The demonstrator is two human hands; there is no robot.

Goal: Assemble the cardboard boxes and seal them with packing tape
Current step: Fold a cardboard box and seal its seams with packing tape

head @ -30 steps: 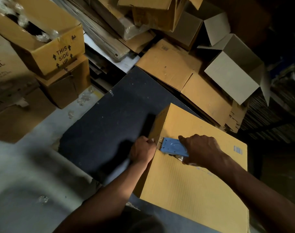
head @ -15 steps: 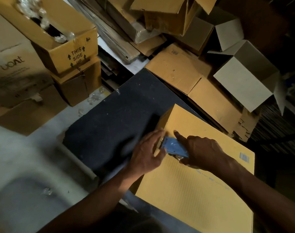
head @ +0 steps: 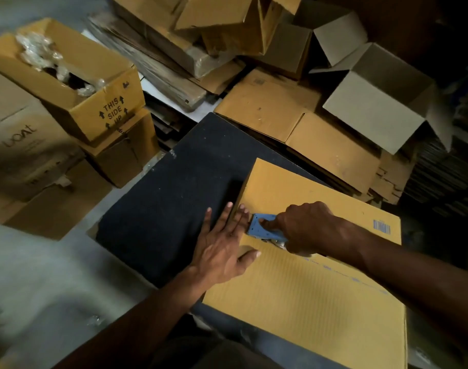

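Note:
A yellow cardboard box (head: 307,296) lies on a dark mat (head: 174,193), its closed flaps facing up with the seam running from left to right. My right hand (head: 304,227) grips a blue tape dispenser (head: 262,229) at the seam's left end, index finger stretched along its top. My left hand (head: 225,238) lies flat with straight fingers over the box's left edge, just beside the dispenser's nose, thumb resting on the near flap.
Stacked boxes stand at the left, one marked THIS SIDE UP (head: 75,83). Flattened cartons (head: 302,129) lie behind the mat. An open grey box (head: 382,102) sits at the back right. Bundled flat cardboard (head: 158,54) lies at the back.
My left hand went from a fist at the box's edge to flat, spread fingers pressing over that edge. The dispenser stays at the seam's left end.

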